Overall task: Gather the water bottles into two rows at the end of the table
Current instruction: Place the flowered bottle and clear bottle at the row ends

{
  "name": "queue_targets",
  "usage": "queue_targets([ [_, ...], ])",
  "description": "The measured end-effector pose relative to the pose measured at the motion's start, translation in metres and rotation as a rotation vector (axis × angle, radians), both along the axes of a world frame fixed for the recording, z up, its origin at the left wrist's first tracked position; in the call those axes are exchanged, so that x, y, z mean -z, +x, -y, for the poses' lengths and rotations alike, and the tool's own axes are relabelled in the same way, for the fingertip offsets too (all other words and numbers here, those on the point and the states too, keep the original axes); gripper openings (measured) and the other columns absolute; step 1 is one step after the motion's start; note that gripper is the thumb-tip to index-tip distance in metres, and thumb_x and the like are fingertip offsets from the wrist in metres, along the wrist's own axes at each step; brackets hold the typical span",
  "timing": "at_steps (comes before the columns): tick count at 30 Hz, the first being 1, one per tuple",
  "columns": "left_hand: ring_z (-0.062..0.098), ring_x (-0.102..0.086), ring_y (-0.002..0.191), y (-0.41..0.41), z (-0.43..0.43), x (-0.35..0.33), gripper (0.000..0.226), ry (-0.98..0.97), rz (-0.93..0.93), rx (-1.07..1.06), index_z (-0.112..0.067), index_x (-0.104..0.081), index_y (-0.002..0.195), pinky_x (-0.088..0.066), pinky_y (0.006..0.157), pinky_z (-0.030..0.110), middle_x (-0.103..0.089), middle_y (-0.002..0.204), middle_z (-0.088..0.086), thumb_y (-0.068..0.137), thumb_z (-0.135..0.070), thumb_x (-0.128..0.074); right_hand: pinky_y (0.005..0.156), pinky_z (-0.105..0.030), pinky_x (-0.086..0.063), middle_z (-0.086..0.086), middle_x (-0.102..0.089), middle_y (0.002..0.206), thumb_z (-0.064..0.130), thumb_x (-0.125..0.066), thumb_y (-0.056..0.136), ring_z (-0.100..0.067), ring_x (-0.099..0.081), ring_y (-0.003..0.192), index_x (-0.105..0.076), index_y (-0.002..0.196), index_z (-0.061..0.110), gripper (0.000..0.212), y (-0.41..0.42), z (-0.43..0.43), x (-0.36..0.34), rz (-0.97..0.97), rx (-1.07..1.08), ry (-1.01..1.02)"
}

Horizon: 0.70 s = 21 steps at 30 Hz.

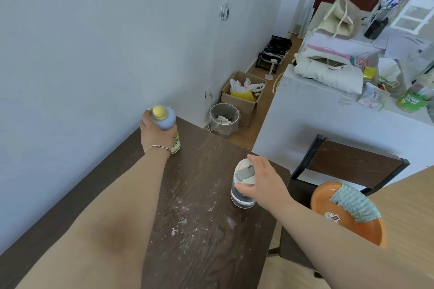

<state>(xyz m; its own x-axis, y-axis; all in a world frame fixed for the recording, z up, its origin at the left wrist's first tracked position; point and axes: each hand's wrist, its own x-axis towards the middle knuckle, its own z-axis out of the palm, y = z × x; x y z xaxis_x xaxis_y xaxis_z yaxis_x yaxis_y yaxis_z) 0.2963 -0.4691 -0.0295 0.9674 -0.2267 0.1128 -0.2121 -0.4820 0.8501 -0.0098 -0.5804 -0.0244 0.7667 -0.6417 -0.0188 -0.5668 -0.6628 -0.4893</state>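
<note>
I see my left hand (156,135) wrapped around a bottle with a blue-grey lid and yellow knob (165,122), standing near the far left corner of the dark wooden table (199,230). My right hand (263,180) grips a clear bottle with a white lid (243,185) near the right edge. White specks dust the tabletop between them.

Table (202,230): two bottles upright, well apart; one (172,138) far left near the wall, other (242,192) right, nearer. Chair (352,164) right of table.
</note>
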Motion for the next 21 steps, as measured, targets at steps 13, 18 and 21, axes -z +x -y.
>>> queue_targets([
  [13,0.024,-0.055,0.108,-0.144,-0.06,-0.059,0.078,-0.055,0.034,0.072,-0.019,-0.043,0.133,-0.047,0.086,0.038,-0.052,0.128,0.003,0.067,-0.025,-0.083,0.101,-0.027,-0.043,0.003,-0.039,0.148,0.062,-0.072,0.074,-0.019,-0.049,0.127,-0.022,0.146,0.03,0.093,-0.011,-0.014,-0.023,-0.007,-0.059,-0.006],
  [18,0.021,-0.056,0.105,-0.203,-0.086,-0.074,0.076,-0.058,0.03,-0.029,-0.023,-0.042,0.133,-0.041,0.081,0.03,-0.052,0.128,0.001,0.068,-0.028,-0.082,0.1,-0.028,-0.043,0.004,-0.039,0.148,0.063,-0.075,0.071,-0.019,-0.048,0.129,-0.021,0.145,0.034,0.096,-0.024,-0.028,-0.041,0.043,-0.164,0.01],
  [21,0.021,-0.056,0.105,-0.242,-0.106,-0.082,0.076,-0.058,0.03,-0.101,-0.025,-0.041,0.133,-0.044,0.082,0.032,-0.051,0.128,-0.001,0.069,-0.03,-0.08,0.096,-0.027,-0.043,0.003,-0.039,0.147,0.062,-0.075,0.071,-0.019,-0.049,0.128,-0.02,0.144,0.035,0.096,-0.039,-0.039,-0.05,0.062,-0.257,0.001],
])
